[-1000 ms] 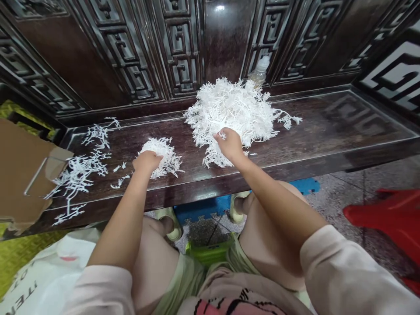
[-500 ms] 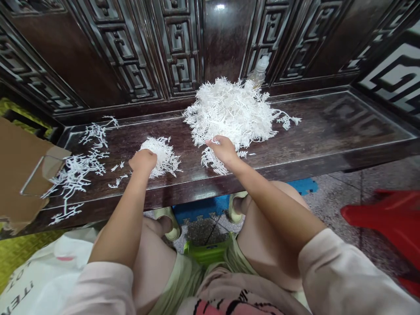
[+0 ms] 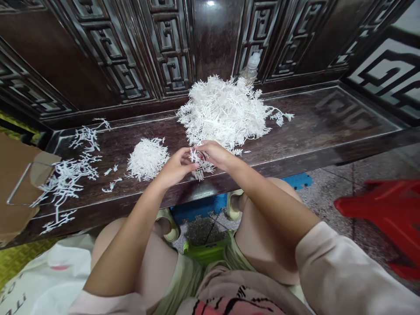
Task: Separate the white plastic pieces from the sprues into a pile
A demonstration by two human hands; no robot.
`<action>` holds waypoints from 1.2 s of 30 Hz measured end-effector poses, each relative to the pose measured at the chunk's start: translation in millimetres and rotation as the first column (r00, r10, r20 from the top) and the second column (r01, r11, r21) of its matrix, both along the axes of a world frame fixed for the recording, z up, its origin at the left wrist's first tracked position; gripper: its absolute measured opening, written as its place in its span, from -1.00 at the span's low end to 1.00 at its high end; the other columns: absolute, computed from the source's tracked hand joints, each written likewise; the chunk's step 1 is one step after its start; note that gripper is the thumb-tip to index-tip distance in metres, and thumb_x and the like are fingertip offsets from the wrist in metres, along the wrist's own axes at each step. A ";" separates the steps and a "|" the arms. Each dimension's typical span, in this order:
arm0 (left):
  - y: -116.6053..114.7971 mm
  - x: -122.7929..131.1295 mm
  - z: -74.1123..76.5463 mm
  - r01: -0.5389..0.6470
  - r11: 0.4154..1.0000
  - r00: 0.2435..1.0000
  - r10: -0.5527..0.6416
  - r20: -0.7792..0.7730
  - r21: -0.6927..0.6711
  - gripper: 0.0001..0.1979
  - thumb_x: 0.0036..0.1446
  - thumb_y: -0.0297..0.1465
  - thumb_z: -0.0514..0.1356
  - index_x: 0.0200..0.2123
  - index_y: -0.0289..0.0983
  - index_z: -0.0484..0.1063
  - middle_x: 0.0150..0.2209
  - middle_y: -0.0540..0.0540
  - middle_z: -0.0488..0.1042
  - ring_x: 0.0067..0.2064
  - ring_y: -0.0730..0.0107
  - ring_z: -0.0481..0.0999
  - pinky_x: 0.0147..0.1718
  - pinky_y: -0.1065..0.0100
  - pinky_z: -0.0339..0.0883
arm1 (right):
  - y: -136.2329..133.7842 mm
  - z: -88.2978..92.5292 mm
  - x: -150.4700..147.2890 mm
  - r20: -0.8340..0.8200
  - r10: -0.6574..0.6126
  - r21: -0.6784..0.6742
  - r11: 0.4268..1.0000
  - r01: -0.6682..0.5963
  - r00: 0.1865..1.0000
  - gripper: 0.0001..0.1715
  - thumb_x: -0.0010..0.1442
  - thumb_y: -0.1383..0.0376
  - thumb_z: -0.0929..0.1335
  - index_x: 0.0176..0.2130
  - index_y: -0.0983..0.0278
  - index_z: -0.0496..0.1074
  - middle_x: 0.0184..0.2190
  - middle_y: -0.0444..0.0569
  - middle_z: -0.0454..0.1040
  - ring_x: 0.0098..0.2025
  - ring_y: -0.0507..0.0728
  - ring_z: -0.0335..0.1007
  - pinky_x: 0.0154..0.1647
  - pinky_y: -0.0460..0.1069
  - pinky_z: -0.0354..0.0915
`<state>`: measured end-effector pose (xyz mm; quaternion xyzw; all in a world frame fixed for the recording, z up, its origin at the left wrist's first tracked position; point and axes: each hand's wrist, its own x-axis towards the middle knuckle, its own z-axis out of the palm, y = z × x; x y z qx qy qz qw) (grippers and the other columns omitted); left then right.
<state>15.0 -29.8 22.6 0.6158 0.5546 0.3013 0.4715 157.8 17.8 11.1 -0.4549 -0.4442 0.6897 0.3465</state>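
My left hand (image 3: 177, 168) and my right hand (image 3: 216, 155) meet over the front of the dark wooden bench. Between their fingertips is a white branched plastic sprig (image 3: 202, 165), which both pinch; its exact outline merges with pieces behind it. Just behind the hands rises a large pile of similar white sprigs (image 3: 226, 111). To the left of my left hand lies a smaller heap of short white pieces (image 3: 147, 158). Thin bare white branched stems (image 3: 67, 179) are scattered farther left on the bench.
A clear bottle with a white cap (image 3: 250, 70) stands behind the big pile against the carved bench back. At the left end is a cardboard piece (image 3: 19, 175) with a metal wire loop. A red plastic stool (image 3: 377, 205) is on the floor at right.
My left hand has left the small heap and moved right to meet my right hand. The fingers of both now hold the white sprig. The view has shifted slightly.
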 end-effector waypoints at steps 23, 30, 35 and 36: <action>4.8 -0.9 1.0 -0.082 0.978 0.990 0.101 -0.095 0.191 -0.73 -0.01 -0.19 0.09 -0.51 -0.30 0.31 -0.53 0.01 0.33 -0.48 0.48 0.26 -0.45 0.44 0.12 | -0.4 8.1 10.3 -0.120 0.190 -0.052 0.979 -0.197 0.974 -0.79 -0.07 0.26 0.40 -0.48 0.34 0.31 -0.56 -0.14 0.25 -0.56 -0.11 0.04 -0.60 -0.14 0.02; 6.6 -6.1 3.2 -0.114 0.973 0.986 0.136 -0.097 0.203 -0.68 -0.03 -0.13 0.09 -0.54 -0.29 0.32 -0.60 0.04 0.26 -0.53 0.50 0.19 -0.52 0.45 0.06 | -0.2 12.3 15.7 0.008 0.250 0.066 0.966 -0.250 0.968 -0.77 -0.08 0.23 0.39 -0.42 0.33 0.36 -0.57 -0.16 0.23 -0.57 -0.09 0.01 -0.55 -0.12 0.01; 7.9 -9.7 2.5 -0.126 0.970 0.982 0.152 -0.113 0.207 -0.66 -0.03 -0.11 0.07 -0.57 -0.28 0.30 -0.62 0.04 0.26 -0.54 0.50 0.20 -0.54 0.45 0.05 | -0.6 9.3 13.9 0.172 0.123 0.243 0.956 -0.163 0.977 -0.73 -0.14 0.18 0.40 -0.46 0.34 0.36 -0.53 -0.14 0.30 -0.50 -0.05 0.11 -0.42 -0.09 0.08; 8.4 -9.8 1.0 -0.129 0.972 0.984 0.149 -0.093 0.195 -0.66 -0.02 -0.11 0.07 -0.56 -0.28 0.30 -0.61 0.03 0.27 -0.53 0.49 0.22 -0.53 0.44 0.07 | -0.8 8.5 12.9 0.202 0.099 0.279 0.948 -0.154 0.974 -0.72 -0.14 0.17 0.39 -0.47 0.34 0.36 -0.53 -0.14 0.31 -0.48 -0.04 0.13 -0.39 -0.08 0.09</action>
